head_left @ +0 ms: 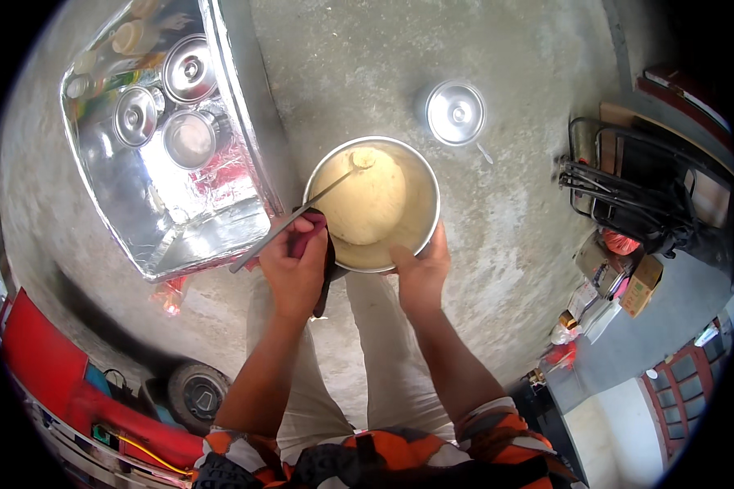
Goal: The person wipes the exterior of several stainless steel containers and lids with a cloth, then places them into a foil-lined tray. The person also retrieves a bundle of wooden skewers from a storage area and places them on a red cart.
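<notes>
Currently, left to right: left hand point(292, 262) closed on a cloth point(314, 232) and long ladle point(302, 212) (bowl resting atop pale mash), steel pot point(373, 204) between both hands, right hand point(422, 273) gripping its rim; contents look largely unserved.

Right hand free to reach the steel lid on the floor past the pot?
Probably not: the right hand grips the pot rim, and the lid lies on the floor beyond it, with nothing between.
</notes>
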